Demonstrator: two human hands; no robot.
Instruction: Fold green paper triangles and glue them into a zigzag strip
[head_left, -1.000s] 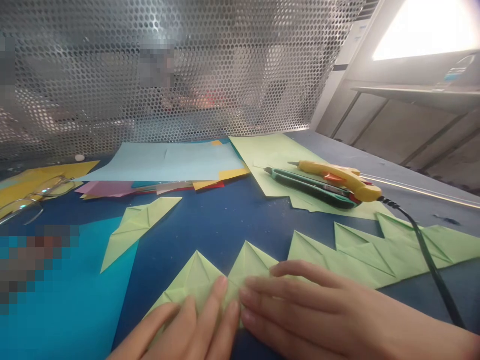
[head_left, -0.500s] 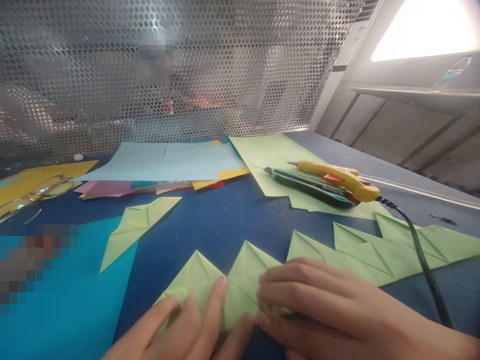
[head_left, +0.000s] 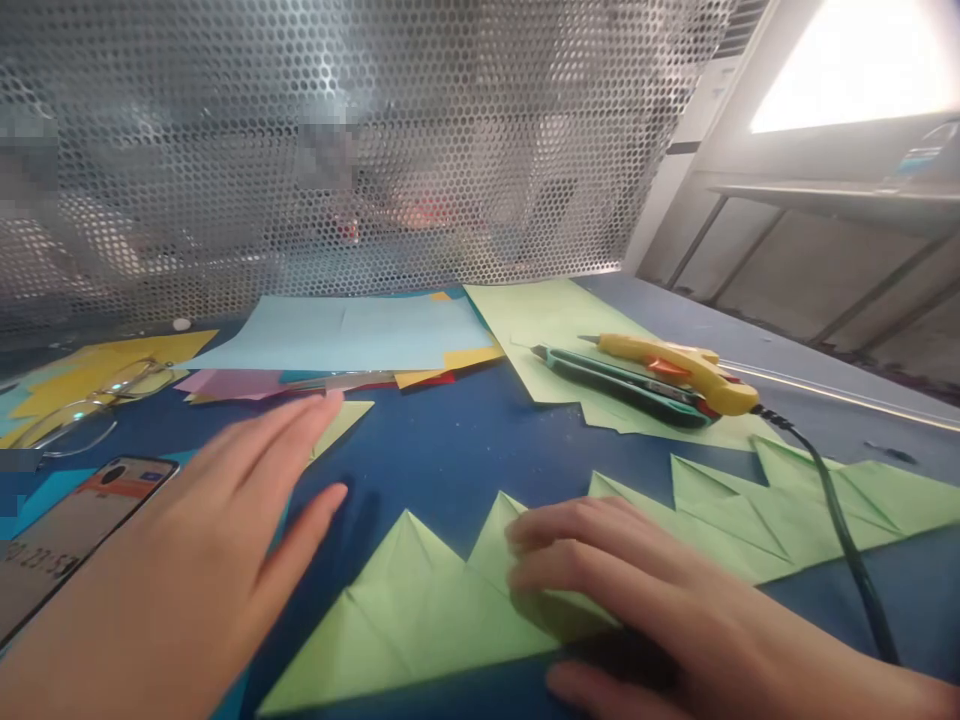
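Note:
A strip of folded light green paper triangles (head_left: 420, 610), joined side by side, runs along the front of the blue table. Over its middle lies my right hand (head_left: 622, 590), fingers spread and bent, the thumb apart near the lower edge. My left hand (head_left: 217, 520) is off the strip, stretched out palm down with the thumb apart. It covers most of a loose folded green paper piece (head_left: 349, 425), of which only the right tip shows. Whether the fingers touch that piece, I cannot tell.
A yellow glue gun (head_left: 675, 370) and a green utility knife (head_left: 622, 385) lie on green paper (head_left: 525, 340), the cord trailing right over the strip. Light blue paper (head_left: 352, 335), glasses (head_left: 97, 410) and a phone (head_left: 90, 530) are leftward. A perforated metal panel (head_left: 450, 130) stands behind.
My left hand has lifted off the strip and moved left and away, over the loose folded piece. My right hand stays at the strip, its thumb farther from the fingers. The phone now shows.

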